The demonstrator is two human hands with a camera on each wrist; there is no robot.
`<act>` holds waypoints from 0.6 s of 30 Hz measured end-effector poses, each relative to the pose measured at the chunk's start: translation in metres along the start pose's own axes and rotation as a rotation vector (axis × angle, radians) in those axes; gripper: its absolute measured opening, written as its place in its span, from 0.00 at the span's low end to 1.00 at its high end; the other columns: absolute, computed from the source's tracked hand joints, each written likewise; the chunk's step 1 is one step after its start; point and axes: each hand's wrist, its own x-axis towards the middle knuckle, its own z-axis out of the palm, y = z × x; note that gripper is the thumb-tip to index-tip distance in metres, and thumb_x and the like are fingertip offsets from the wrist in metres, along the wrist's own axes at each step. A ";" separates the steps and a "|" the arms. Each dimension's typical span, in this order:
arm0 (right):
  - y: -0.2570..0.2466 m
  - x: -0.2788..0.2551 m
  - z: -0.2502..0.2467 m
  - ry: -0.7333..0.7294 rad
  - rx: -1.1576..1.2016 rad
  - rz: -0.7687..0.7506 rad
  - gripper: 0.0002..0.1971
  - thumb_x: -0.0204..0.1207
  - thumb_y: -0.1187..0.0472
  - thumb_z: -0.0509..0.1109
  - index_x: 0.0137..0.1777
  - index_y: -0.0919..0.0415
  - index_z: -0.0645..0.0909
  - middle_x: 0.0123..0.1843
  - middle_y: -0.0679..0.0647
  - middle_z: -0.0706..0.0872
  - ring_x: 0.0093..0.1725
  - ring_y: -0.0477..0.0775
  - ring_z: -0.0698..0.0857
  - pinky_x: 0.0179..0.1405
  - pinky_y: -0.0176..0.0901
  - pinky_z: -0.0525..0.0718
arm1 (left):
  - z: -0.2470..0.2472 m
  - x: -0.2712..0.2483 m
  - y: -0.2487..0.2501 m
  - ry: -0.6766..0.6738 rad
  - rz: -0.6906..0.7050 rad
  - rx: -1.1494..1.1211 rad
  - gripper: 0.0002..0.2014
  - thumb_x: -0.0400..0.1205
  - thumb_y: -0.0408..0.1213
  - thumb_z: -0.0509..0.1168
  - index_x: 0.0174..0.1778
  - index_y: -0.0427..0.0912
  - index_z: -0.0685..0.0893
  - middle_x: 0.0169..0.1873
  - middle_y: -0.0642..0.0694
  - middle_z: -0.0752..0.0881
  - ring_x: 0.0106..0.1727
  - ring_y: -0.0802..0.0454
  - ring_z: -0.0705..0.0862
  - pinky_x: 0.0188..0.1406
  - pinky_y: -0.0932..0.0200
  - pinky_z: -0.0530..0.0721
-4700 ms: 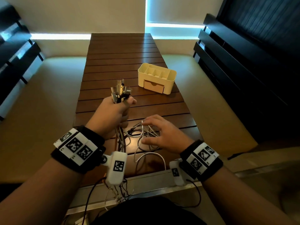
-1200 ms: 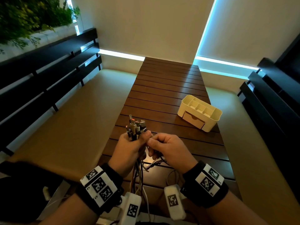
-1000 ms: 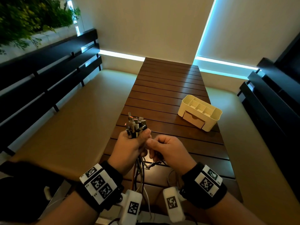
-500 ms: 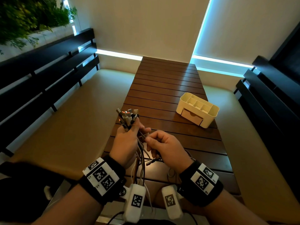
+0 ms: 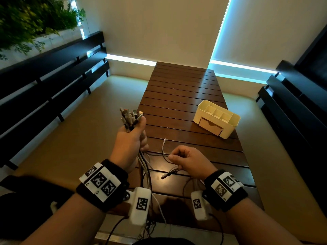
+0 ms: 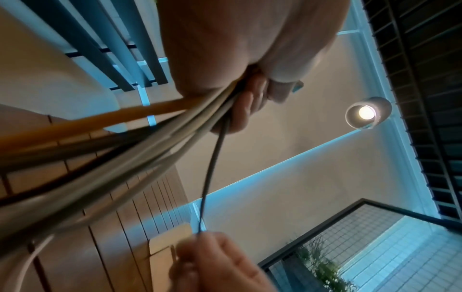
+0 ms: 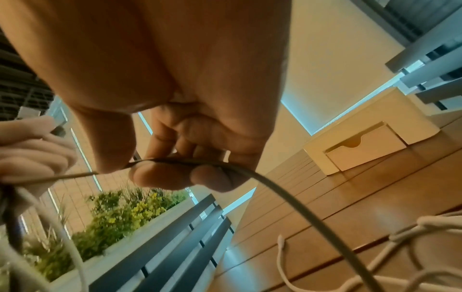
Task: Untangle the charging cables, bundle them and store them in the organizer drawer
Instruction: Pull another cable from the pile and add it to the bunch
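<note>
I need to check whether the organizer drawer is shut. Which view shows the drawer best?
The right wrist view: the drawer faces the camera, large and flush with the organizer, its notch clear. The head view shows it smaller, from above. The left wrist view catches only a blurred pale corner behind the right hand.

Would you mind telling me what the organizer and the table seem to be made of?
The organizer looks like moulded plastic, cream and matte: thin even walls, rounded corners, one-piece dividers. Its drawer front is slightly tanner; the material is unclear. The table looks like dark brown wooden slats with a satin finish, showing parallel gaps and soft glare; a laminate cannot be ruled out.
</note>
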 end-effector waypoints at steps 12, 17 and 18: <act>-0.033 -0.010 -0.019 0.120 0.243 -0.178 0.06 0.83 0.66 0.69 0.50 0.55 0.85 0.39 0.55 0.88 0.37 0.50 0.85 0.43 0.45 0.86 | 0.008 -0.010 -0.010 -0.334 0.000 0.585 0.06 0.81 0.39 0.72 0.43 0.39 0.87 0.22 0.52 0.71 0.22 0.55 0.67 0.22 0.61 0.69; -0.008 -0.014 -0.031 0.140 0.177 -0.083 0.05 0.82 0.59 0.70 0.49 0.51 0.87 0.32 0.45 0.83 0.32 0.46 0.80 0.39 0.44 0.81 | -0.012 0.000 0.001 -0.142 -0.060 0.414 0.08 0.83 0.33 0.69 0.38 0.41 0.82 0.22 0.50 0.67 0.22 0.53 0.62 0.23 0.58 0.65; -0.006 -0.014 -0.032 0.162 0.142 -0.075 0.05 0.83 0.58 0.70 0.49 0.51 0.88 0.32 0.43 0.84 0.32 0.43 0.80 0.40 0.41 0.79 | -0.014 0.001 0.001 -0.123 -0.055 0.452 0.08 0.83 0.33 0.69 0.37 0.42 0.84 0.22 0.50 0.67 0.22 0.54 0.63 0.23 0.59 0.65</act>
